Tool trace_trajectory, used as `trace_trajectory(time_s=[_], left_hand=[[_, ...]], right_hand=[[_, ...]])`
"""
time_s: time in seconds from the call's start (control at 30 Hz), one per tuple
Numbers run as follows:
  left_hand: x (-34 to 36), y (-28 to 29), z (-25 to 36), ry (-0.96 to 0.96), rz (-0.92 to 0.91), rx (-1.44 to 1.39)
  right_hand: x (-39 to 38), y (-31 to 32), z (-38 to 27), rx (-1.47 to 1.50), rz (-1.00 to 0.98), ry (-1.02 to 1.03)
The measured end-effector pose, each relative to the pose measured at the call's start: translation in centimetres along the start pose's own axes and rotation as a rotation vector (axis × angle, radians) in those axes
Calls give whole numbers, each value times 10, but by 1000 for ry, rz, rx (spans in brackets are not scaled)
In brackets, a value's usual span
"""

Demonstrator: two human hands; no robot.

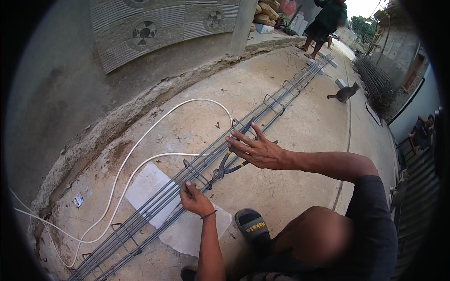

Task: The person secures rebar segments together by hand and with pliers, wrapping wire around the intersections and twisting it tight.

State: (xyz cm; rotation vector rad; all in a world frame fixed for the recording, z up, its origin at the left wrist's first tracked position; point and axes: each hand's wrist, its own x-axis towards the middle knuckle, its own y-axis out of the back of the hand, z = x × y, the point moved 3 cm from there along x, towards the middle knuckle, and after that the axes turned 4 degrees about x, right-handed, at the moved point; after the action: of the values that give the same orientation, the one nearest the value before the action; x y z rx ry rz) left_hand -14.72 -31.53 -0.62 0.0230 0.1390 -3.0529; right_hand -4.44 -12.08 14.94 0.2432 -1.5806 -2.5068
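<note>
A long cage of steel reinforcing bars (159, 199) with bent stirrups runs diagonally from the lower left to the far right. My right hand (260, 151) is around the spread handles of steel pincers (227, 161), which have black grips with yellow bands; its fingers reach over the upper handle. The pincers' jaws are down at a bar beside a stirrup. Close to the jaws, on their left, my left hand (196, 201) has thumb and fingers pinched together against the near bars. Whatever lies between those fingertips is too small to make out.
Under the cage lies a pale slab (199, 229). White hose (126, 164) loops over the concrete on the left, near a rough wall base. A grey cat (345, 93) sits beyond the cage; a person (328, 23) stands at its far end. Another person (422, 133) is at right.
</note>
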Motion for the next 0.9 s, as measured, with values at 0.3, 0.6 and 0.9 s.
trace_trajectory(time_s=[0.3, 0.6, 0.9], left_hand=[[-81, -39, -26, 853, -289, -843], [-75, -62, -35, 833, -294, -1109], [-86, -72, -29, 895, -417, -1244]], right_hand=[[44, -6, -21, -222, 71, 194], [41, -17, -23, -425, 211, 308], [48, -14, -16, 224, -420, 138]])
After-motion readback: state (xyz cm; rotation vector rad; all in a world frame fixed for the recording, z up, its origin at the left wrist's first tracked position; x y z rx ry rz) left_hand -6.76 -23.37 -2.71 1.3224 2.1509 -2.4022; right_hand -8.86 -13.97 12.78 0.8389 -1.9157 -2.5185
